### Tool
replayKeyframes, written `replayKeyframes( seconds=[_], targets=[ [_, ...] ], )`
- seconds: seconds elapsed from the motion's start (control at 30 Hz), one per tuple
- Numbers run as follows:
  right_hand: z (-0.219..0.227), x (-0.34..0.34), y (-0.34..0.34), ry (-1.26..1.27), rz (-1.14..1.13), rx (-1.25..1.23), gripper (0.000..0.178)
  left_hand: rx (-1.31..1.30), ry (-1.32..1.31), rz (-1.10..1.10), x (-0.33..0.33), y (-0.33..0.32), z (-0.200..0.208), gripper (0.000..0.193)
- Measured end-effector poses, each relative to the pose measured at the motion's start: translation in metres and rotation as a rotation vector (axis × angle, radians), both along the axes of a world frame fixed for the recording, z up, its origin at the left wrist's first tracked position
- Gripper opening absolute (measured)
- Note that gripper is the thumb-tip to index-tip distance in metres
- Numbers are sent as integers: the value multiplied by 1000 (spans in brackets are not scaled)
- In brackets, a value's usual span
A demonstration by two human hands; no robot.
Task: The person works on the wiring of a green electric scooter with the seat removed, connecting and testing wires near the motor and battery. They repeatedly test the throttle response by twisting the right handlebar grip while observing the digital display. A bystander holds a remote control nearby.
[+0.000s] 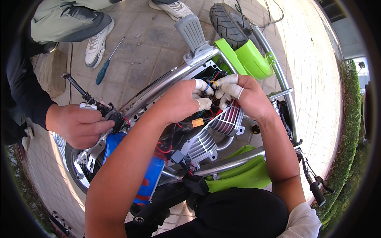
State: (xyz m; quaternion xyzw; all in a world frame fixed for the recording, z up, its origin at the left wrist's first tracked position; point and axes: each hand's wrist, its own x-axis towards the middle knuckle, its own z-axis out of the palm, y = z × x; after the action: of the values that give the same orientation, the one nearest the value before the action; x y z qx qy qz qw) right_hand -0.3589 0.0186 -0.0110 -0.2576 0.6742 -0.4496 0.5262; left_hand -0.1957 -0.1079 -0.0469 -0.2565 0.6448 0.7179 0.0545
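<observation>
White finger covers sit on the fingertips of both my hands. Over the open middle of a small electric motorbike frame (pixel 158 87), my left hand (pixel 180 99) is closed in a pinch on thin wires. Facing it, my right hand (pixel 246 93) also pinches wires, close to a yellow wire (pixel 214 83). What exactly lies between the fingertips is partly hidden. Beneath my hands are a silver finned housing (pixel 228 119) and an orange connector (pixel 197 122). A blue-wrapped battery pack (pixel 152 176) with red patches shows beside my left forearm.
At the left, another person's hand (pixel 79 125) reaches to the frame. Their sneaker (pixel 97 47) stands near a screwdriver (pixel 104 71) on the paving. A green fender (pixel 252 59) and black tyre (pixel 228 23) lie beyond my hands; a handlebar grip (pixel 317 194) sticks out at right.
</observation>
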Motion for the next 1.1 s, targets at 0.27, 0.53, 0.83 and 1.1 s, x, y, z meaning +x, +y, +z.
replayKeyframes(
  seconds=[0.27,0.53,0.83,1.1],
  targets=[
    [4,0,-1,-54,-7,0,19,17,0,-22,-1,0,3,25],
    [7,-1,2,40,62,-42,19,-43,-17,-50,-6,1,9,28],
    [26,21,6,423,79,54,33,-64,55,-44,4,-3,7,35],
    [65,19,29,1053,241,-153,31,32,-45,-46,-7,0,4,35]
  ],
)
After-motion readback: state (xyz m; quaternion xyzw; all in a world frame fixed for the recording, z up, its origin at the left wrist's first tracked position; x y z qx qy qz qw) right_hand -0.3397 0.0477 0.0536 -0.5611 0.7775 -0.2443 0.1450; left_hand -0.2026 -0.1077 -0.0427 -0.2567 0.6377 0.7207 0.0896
